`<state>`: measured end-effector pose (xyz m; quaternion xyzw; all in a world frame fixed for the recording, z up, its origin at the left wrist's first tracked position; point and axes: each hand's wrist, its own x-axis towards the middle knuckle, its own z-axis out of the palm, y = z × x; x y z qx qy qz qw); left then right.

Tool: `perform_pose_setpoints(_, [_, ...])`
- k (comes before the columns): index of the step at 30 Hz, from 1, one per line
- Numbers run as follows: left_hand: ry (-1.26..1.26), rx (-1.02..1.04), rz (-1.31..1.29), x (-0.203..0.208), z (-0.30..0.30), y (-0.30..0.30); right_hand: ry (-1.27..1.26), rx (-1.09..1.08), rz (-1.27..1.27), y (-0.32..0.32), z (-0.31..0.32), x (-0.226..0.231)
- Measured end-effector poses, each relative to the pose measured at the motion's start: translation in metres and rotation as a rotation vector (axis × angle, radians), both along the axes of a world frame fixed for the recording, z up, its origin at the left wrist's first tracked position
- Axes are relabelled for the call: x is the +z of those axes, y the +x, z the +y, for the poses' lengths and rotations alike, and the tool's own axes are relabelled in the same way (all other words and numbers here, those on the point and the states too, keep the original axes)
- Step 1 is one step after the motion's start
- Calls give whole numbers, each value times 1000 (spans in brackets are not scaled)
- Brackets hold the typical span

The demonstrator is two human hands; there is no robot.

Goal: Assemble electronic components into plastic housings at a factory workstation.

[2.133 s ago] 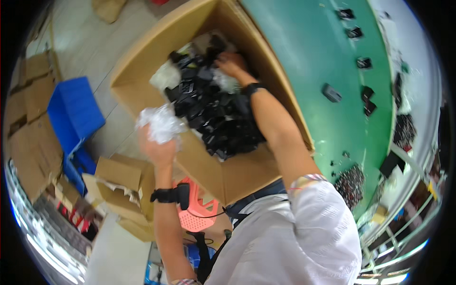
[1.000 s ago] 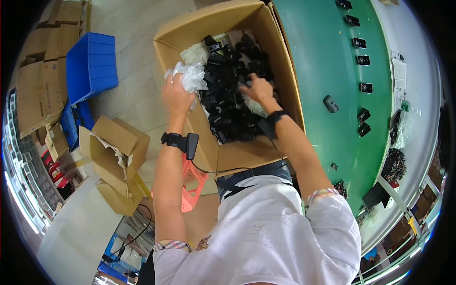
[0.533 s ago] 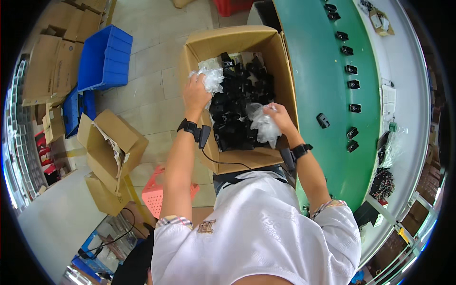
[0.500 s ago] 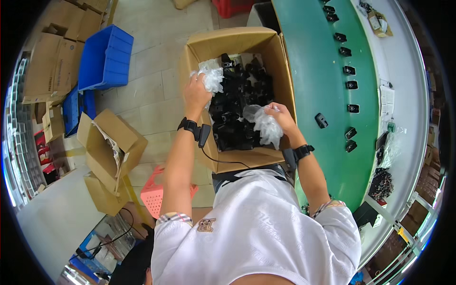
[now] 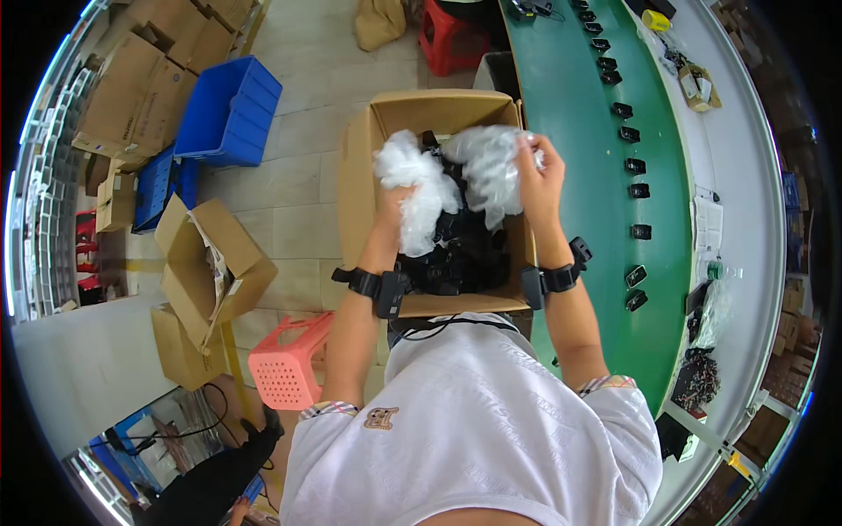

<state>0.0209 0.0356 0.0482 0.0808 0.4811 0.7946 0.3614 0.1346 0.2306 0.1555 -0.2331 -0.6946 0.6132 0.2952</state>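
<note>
My left hand (image 5: 391, 213) is closed on a bunched clear plastic bag (image 5: 427, 197), which covers most of its fingers, at the left side of an open cardboard box (image 5: 353, 167). Over the box's right side, my right hand (image 5: 542, 175) pinches another crumpled clear plastic bag (image 5: 488, 171) between thumb and fingers. Beneath both bags, many black plastic parts (image 5: 460, 263) lie heaped in the box. Black straps with small modules circle both wrists, and a cable runs from the left one.
On the right, a green table (image 5: 588, 149) bears a row of small black devices (image 5: 641, 231). To the left are a blue bin (image 5: 224, 110), an open carton (image 5: 215, 263) and a pink stool (image 5: 289, 364). A red stool (image 5: 447, 39) stands beyond the box; a person's dark-clothed leg (image 5: 215, 478) is at lower left.
Both plastic bags look more spread out. My right hand has risen toward the box's far right edge; my left hand has moved lower and inward. The whole view has shifted.
</note>
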Motion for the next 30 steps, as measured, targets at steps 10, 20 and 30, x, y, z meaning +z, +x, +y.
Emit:
perform_pose_setpoints(10, [130,-4,-250,1,26,66,437,-168,93,-16,-60,-17])
perform_pose_setpoints(20, [112,123,159,38,50,82,863,-228,163,-10,-48,-24])
perform_pose_setpoints(30, [307,88,-376,41,21,50,-365,-59,394,21,-35,-4])
